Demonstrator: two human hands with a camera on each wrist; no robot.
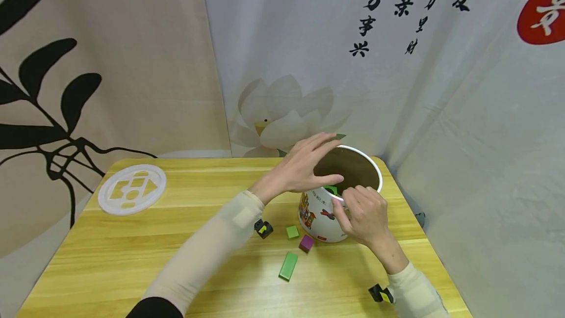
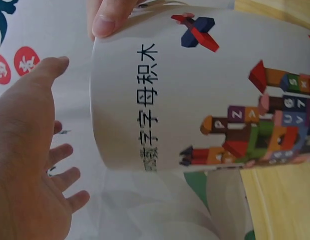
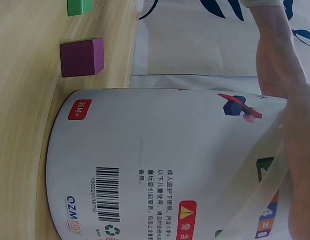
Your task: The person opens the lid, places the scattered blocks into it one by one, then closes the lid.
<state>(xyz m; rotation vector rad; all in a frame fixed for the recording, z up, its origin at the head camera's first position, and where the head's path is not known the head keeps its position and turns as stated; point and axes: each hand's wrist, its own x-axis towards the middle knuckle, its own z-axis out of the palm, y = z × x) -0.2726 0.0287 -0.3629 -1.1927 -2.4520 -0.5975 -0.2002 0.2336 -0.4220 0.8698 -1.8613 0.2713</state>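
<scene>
A white bucket [image 1: 324, 215] printed with toy-block pictures stands at the right of the table, its brown inside showing. My right hand [image 1: 365, 212] grips its near rim, fingers curled over the edge and thumb on the outer wall. My left hand [image 1: 304, 166] reaches over the bucket's left rim with fingers extended and thumb spread away. In the left wrist view, the left hand [image 2: 29, 145] is beside the opening and holds nothing. A green piece [image 1: 331, 189] shows inside the bucket, partly hidden by the rim.
Left of the bucket lie a light green block [image 1: 292, 232], a purple block [image 1: 306, 243] and a longer green block [image 1: 288, 266]. A white lid [image 1: 106, 195] with shaped holes lies at the table's far left. Printed cloth [image 1: 287, 38] hangs behind the table.
</scene>
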